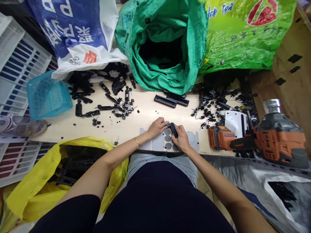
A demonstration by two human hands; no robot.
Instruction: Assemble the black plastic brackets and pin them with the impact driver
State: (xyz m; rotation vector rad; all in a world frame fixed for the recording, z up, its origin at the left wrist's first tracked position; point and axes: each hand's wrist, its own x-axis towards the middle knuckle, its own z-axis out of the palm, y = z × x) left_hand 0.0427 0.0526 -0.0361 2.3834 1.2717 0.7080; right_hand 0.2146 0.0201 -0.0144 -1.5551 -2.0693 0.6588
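Observation:
In the head view my right hand point(181, 138) grips a narrow black plastic part point(174, 130) with a rounded end, tilted over the bench. Close on its left, my left hand point(156, 127) has its fingers pinched at a small dark piece point(168, 124), too small to make out clearly. The two hands almost meet. Beneath them lies a grey sheet point(157, 142) bearing round grey discs point(167, 132). Beyond my hands, black rectangular plastic pieces point(165, 101) rest near a green sack.
Black parts and screws with black heads point(123, 108) lie scattered left, more point(211, 111) right. The open green sack point(196, 48) stands at the back. A blue basket point(50, 97) sits left, an orange cordless power tool point(279, 139) right. A yellow bag point(36, 191) hangs below the bench edge.

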